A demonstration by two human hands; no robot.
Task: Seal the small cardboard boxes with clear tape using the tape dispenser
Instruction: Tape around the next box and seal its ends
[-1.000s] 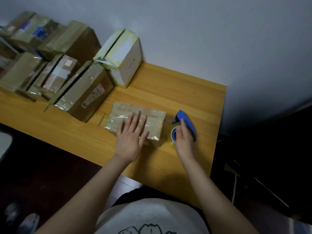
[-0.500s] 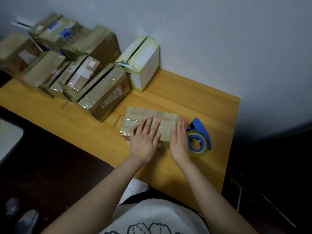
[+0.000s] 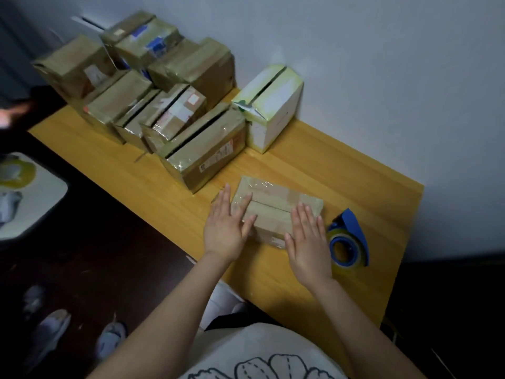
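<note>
A small flat cardboard box (image 3: 276,203), wrapped in shiny clear tape, lies on the wooden table (image 3: 355,170) in front of me. My left hand (image 3: 226,228) lies flat with straight fingers over the box's left end. My right hand (image 3: 307,242) lies flat on its right near corner, fingers straight. The blue tape dispenser (image 3: 347,242) with its roll of clear tape stands on the table just right of my right hand, untouched.
A cluster of several taped brown boxes (image 3: 153,105) fills the table's back left, the nearest one (image 3: 210,151) just behind the small box. A white and yellow carton (image 3: 270,110) stands by the wall. The table's right edge runs close beyond the dispenser.
My right hand let go of the tape dispenser and came to rest on the box's right side. My left hand slid from the box's middle to its left end.
</note>
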